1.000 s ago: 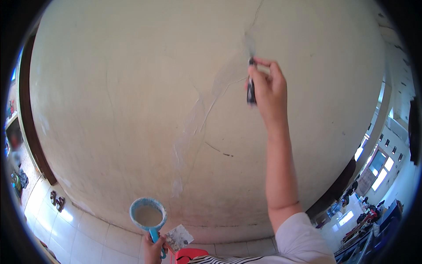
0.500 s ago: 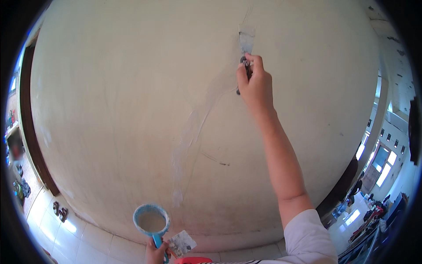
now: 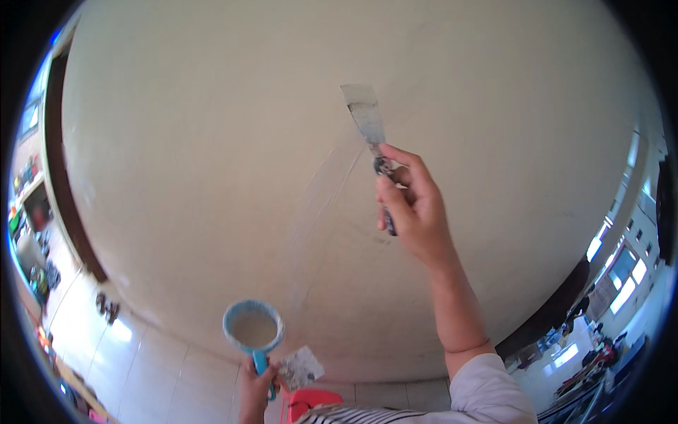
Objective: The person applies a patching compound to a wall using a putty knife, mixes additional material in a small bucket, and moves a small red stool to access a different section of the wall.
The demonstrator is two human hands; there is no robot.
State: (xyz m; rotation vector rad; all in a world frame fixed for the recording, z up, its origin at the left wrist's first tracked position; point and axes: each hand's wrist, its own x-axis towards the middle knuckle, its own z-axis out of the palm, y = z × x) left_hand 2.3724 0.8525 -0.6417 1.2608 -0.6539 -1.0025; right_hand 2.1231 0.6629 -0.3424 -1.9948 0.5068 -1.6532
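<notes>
My right hand (image 3: 418, 201) is closed round the dark handle of a putty knife (image 3: 366, 116). Its blade points up in front of the beige wall (image 3: 198, 141); whether it touches the wall I cannot tell. At lower left my left hand (image 3: 256, 387) grips the handle of a blue dipper (image 3: 259, 362), which holds a greyish paste (image 3: 254, 330). A flat, square, spattered scraper blade (image 3: 302, 366) juts out beside the same hand and seems held along with the dipper. A pale smeared streak (image 3: 314, 205) runs slantwise down the wall below the knife.
A red plastic seat (image 3: 314, 399) is at the bottom, near my striped shirt. Pale tiles (image 3: 152, 360) cover the floor, with sandals (image 3: 107, 308) by the dark door frame (image 3: 60, 177) on the left. Cluttered goods (image 3: 600, 353) lie at the far right.
My right hand has come down and slightly right with the putty knife, whose blade now leans left. The dipper in my left hand sits a little higher and further right in view.
</notes>
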